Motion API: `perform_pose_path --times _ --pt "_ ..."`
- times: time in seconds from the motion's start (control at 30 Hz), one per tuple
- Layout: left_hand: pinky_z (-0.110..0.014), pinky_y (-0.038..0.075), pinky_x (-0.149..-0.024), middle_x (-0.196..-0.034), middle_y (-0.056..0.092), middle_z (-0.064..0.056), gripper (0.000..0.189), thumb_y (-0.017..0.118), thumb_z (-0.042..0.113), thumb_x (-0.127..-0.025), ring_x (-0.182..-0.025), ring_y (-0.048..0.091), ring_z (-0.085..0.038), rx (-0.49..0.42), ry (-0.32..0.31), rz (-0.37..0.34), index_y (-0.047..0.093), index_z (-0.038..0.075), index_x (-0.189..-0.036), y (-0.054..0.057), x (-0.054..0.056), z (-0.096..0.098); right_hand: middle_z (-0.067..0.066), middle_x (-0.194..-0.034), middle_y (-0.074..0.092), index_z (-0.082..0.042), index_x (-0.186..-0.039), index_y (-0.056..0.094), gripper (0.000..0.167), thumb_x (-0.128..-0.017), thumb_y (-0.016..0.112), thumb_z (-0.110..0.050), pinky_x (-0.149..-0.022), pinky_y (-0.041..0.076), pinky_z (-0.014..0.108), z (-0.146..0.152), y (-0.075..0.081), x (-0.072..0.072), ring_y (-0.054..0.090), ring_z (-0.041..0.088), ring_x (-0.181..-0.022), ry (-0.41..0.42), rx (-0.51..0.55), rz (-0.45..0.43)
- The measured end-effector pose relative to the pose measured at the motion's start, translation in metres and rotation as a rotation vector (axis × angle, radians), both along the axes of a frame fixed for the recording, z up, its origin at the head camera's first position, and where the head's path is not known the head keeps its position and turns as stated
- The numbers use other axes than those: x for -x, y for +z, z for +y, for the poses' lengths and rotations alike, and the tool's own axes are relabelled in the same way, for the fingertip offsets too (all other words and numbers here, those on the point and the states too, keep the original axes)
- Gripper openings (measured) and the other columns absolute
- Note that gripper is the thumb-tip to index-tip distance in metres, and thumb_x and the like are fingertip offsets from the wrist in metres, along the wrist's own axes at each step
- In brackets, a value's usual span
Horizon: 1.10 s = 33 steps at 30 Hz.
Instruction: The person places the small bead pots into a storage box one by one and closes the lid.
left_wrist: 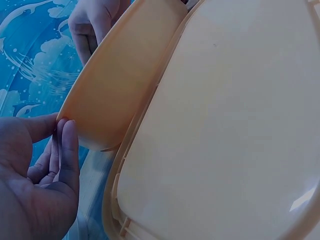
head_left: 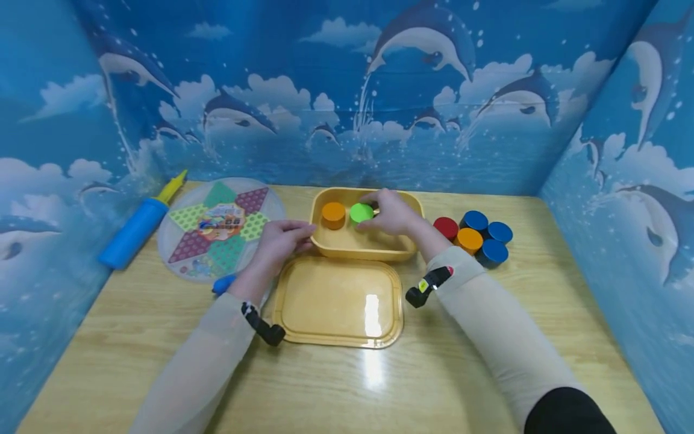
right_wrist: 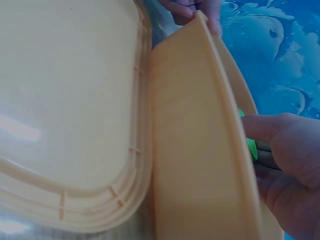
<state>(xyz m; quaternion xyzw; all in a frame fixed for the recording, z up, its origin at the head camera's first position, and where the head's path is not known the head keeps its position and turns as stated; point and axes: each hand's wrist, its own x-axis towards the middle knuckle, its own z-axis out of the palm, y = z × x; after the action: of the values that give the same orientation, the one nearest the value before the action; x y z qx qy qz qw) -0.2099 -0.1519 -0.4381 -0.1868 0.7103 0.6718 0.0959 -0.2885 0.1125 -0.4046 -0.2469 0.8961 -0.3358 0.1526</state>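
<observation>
A yellow plastic box (head_left: 358, 243) stands at the middle of the table's back part. Inside it, an orange round tub (head_left: 333, 215) sits at the left. My right hand (head_left: 393, 212) reaches into the box and grips a small green round tub (head_left: 361, 213) beside the orange one. The box wall hides much of that grip in the right wrist view, where a bit of the green tub (right_wrist: 251, 148) shows by the fingers. With thumb and fingertips my left hand (left_wrist: 42, 170) pinches the box's left rim. A matching yellow lid (head_left: 338, 301) lies flat in front of the box.
To the right of the box stand a red tub (head_left: 446, 228), an orange tub (head_left: 468, 240) and several blue tubs (head_left: 491, 253). A round game board (head_left: 219, 226) and a blue pump (head_left: 135, 232) lie on the left. Dolphin-print curtains (head_left: 325, 108) enclose the table.
</observation>
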Motion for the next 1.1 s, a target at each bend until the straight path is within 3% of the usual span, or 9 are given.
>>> perform_pose_path --times 0.3,0.6,0.83,1.1 --pt "-0.03 0.065 -0.082 -0.118 0.069 -0.017 0.034 0.078 0.02 -0.1 -0.09 0.073 -0.02 0.007 -0.003 -0.006 0.071 0.0 -0.127 0.0 -0.004 0.004 0.018 -0.132 0.067 0.005 -0.138 0.064 0.058 -0.09 0.088 -0.014 -0.098 0.058 0.039 -0.003 -0.017 -0.003 0.063 0.031 -0.121 -0.063 0.05 -0.016" --pt "-0.03 0.065 -0.083 -0.118 0.069 -0.017 0.035 0.079 0.02 -0.1 -0.089 0.073 -0.018 -0.005 -0.003 -0.005 0.071 0.0 -0.128 0.002 -0.002 0.006 0.017 -0.136 0.065 0.004 -0.143 0.061 0.062 -0.091 0.088 -0.016 -0.101 0.059 0.038 0.0 -0.018 -0.006 0.063 0.03 -0.124 -0.118 0.09 -0.018" --pt "-0.029 0.065 -0.082 -0.12 0.069 -0.016 0.036 0.08 0.02 -0.099 -0.087 0.072 -0.017 -0.002 0.007 -0.018 0.071 0.0 -0.128 0.0 -0.001 0.005 0.018 -0.143 0.061 0.001 -0.149 0.056 0.068 -0.092 0.087 -0.021 -0.109 0.054 0.044 0.013 -0.006 -0.017 0.059 0.034 -0.131 -0.129 0.095 -0.025" --pt "-0.03 0.065 -0.082 -0.119 0.069 -0.016 0.036 0.08 0.019 -0.099 -0.084 0.073 -0.017 -0.016 0.004 -0.016 0.072 0.0 -0.128 0.004 -0.002 0.001 0.024 -0.147 0.058 0.006 -0.149 0.054 0.067 -0.096 0.084 -0.022 -0.111 0.052 0.05 0.039 0.024 -0.036 0.058 0.038 -0.133 -0.111 0.084 0.042"
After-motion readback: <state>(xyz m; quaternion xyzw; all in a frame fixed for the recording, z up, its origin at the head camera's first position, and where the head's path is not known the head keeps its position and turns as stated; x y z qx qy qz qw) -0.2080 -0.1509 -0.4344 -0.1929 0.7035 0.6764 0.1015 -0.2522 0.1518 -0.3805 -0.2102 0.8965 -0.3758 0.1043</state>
